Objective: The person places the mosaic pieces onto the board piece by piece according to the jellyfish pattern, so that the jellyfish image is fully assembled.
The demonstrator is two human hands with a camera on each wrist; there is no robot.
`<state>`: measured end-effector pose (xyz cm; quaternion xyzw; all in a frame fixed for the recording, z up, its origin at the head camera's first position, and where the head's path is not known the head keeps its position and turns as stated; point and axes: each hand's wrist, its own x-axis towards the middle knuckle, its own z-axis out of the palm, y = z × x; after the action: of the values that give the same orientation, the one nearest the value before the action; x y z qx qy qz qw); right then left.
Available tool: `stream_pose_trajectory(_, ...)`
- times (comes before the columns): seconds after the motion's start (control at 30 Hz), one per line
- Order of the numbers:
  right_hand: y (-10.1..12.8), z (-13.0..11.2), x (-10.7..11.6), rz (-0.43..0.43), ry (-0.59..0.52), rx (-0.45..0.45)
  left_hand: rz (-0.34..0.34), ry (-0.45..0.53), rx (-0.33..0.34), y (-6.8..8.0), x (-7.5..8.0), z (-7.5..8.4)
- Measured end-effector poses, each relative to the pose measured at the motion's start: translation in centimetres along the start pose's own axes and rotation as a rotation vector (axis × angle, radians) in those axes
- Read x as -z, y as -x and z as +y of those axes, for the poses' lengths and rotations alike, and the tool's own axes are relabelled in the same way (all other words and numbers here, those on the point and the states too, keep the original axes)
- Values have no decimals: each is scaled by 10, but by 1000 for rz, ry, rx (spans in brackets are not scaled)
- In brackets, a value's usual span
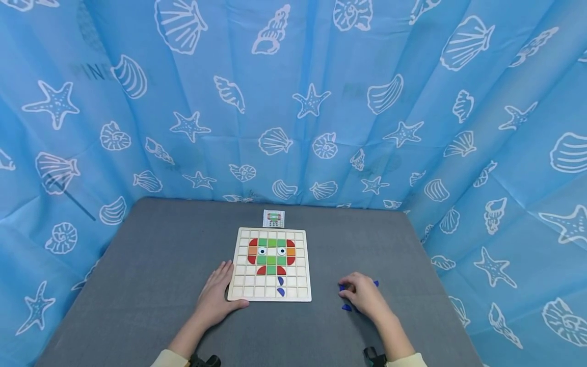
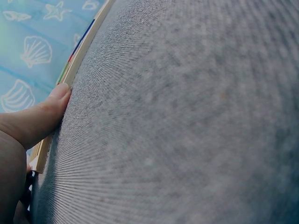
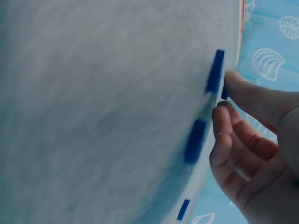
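Note:
A square wooden grid board (image 1: 300, 295) lies on the table, bearing a pattern of green, red and orange pieces with two eye pieces (image 1: 262, 251). Two blue rounded pieces (image 1: 281, 292) sit in its lower cells. Along the board's left side rest the straight fingers of my left hand (image 1: 216, 298), its thumb (image 2: 58, 100) touching the front edge. To the right of the board, my right hand (image 1: 364, 295) pinches a small blue piece (image 1: 342, 287) between thumb and index finger. Other blue pieces (image 3: 195, 141) lie on the cloth close by; the hand hides part of that area.
A small printed card (image 1: 273, 218) with a similar pattern lies just behind the board. Grey cloth (image 1: 174, 244) covers the table. A blue curtain (image 1: 284, 102) with white shell prints hangs behind it and along the sides.

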<state>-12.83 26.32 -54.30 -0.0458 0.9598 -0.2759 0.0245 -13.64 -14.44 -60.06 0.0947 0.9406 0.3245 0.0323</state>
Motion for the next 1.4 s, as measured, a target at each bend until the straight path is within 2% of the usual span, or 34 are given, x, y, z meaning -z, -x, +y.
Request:
stream_pose_trajectory(0.3, -7, -38, -8, 163, -13, 151, 26, -5, -10, 2, 0, 0)
stream_pose_trajectory(0.43, -13, -61, -16, 186, -33, 214, 56, 4, -31, 3, 0, 0)
stream_pose_trajectory(0.67, -24, -102, -35, 122, -46, 261, 41, 13, -29, -1, 1, 1)
stream_pose_trajectory(0.87, -31, -127, -56, 36, 10, 261, 1, 17, -9, -2, 0, 0)
stream_pose_trajectory(1.0, -34, -140, -69, 20, 63, 261, -3, 11, -2, -1, 0, 0)
stream_pose_trajectory(1.2, -39, -150, -80, -19, 96, 223, 4, 15, 7, -1, -1, 1)
stream_pose_trajectory(1.4, -44, -152, -85, -71, 65, 183, 28, 9, -12, 2, -1, 1)
